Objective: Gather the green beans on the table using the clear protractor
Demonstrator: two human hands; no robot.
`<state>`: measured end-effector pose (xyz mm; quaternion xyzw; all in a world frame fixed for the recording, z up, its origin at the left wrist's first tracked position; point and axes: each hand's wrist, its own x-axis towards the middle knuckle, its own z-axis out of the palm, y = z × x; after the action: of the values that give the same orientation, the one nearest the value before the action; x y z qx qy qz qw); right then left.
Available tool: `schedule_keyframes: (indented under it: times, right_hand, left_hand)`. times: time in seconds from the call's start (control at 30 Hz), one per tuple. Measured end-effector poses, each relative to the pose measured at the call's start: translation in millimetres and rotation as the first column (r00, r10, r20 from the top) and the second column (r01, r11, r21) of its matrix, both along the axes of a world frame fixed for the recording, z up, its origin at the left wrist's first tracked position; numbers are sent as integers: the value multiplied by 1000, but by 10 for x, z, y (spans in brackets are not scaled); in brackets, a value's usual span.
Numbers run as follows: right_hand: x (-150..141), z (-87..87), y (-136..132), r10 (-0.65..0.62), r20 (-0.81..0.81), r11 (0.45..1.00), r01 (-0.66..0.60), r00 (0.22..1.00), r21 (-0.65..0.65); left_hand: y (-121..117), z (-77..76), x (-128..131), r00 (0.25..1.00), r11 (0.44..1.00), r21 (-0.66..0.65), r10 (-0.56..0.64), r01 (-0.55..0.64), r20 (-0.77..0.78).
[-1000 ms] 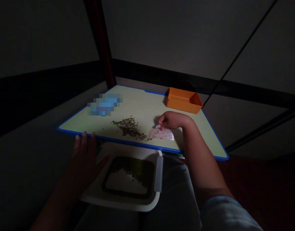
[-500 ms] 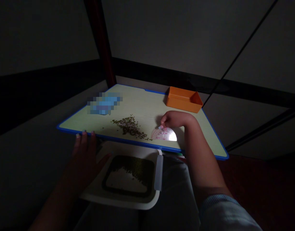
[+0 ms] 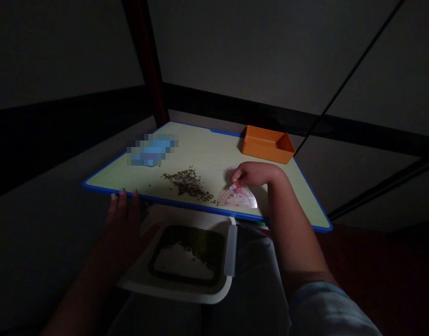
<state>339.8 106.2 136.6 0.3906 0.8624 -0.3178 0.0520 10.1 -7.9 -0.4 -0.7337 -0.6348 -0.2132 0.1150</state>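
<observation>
Head view, looking forward and down. On the near right part of a pale green surface [image 3: 214,156] with a blue rim, a right hand [image 3: 256,174], wrist bent, fingertips [image 3: 234,183] bunched together and pinched onto the upper curved edge of a clear semicircular protractor [image 3: 237,199] with pink markings. Protractor flat on the surface, just below and in front of the hand, its straight edge toward the near rim and partly glinting with light. Immediately to its left, a loose, irregular heap of small dark green seeds [image 3: 188,183], the nearest grains almost at the protractor's left corner, a few strays scattered farther out.

Left hand [image 3: 125,219] well apart from the right, at the near rim, fingers spread and fingertips just over the blue edge, nothing clamped. Below that rim, near the left hand, a white tray [image 3: 137,284] with a dark-lined inner well, green seeds [image 3: 197,242] banked along the well's far side and a pale bare patch nearer.

At the far edge of the surface, an empty-looking orange rectangular tray [image 3: 268,144], well beyond the right hand. Far left on the surface, a pixelated blue patch [image 3: 152,150], too blurred to identify. Pale blue sleeve [image 3: 326,310] at the right forearm's lower end.
</observation>
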Motion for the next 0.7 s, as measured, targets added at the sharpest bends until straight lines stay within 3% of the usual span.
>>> schedule_keyframes:
  times: [0.17, 0.43, 0.7]
  right_hand:
    - [13, 15, -3, -35, 29, 998, 34, 999, 53]
    - [-45, -41, 8, 41, 5, 999, -41, 999, 6]
    - [-53, -30, -4, 41, -38, 998, -42, 998, -40]
  left_hand:
    - [-13, 14, 5, 1000, 1000, 3, -9, 9, -17]
    - [-4, 0, 11, 1000, 1000, 30, -6, 7, -11]
    - [4, -22, -13, 999, 998, 53, -23, 24, -33]
